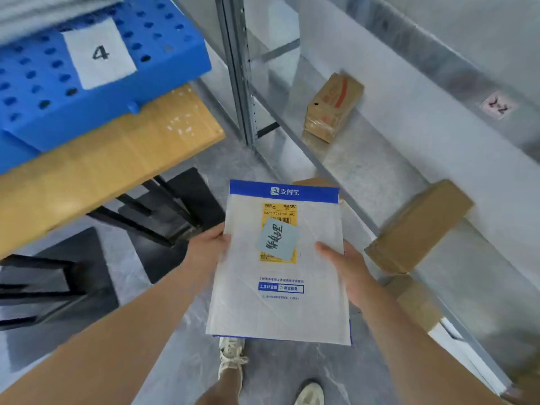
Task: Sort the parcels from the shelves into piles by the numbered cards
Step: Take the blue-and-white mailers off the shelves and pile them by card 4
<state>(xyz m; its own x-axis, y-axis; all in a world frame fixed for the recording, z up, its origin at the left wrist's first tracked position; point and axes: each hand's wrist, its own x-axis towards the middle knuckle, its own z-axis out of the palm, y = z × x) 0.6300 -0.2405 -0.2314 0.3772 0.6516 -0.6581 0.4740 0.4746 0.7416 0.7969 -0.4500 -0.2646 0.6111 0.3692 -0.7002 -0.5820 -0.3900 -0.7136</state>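
In the head view, both hands hold one parcel, a flat white mailer bag [277, 311] with a blue band across its far end. The left hand [209, 247] grasps the left edge of the bag, with the thumb on the front face and the other fingers hidden below. The right hand [343, 267] grasps the right edge in the same way, and its thumb lies flat on the front. The bag is between the two hands, in the air above the grey floor [181, 346]. A yellow label [279, 211] is on the front of the bag, between the two thumbs, and a pale blue note [277, 241] with handwriting covers a part of it.

Far to the left of the left hand and beyond it there is a wooden bench [102, 171]. On it stands a blue crate [43, 92] with round holes, and a white card with the number 4 [99, 54] lies on the crate.

To the right of the right hand there is a metal shelf [365, 171]. A plain cardboard box [418, 226] lies on it near the right hand. A taped cardboard box [333, 106] with red print lies farther away on the same shelf. On the edge of the shelf above there is a small card [496, 106]; its number is blurred.

Below the bag, two pale shoes [232, 361] are on the floor.
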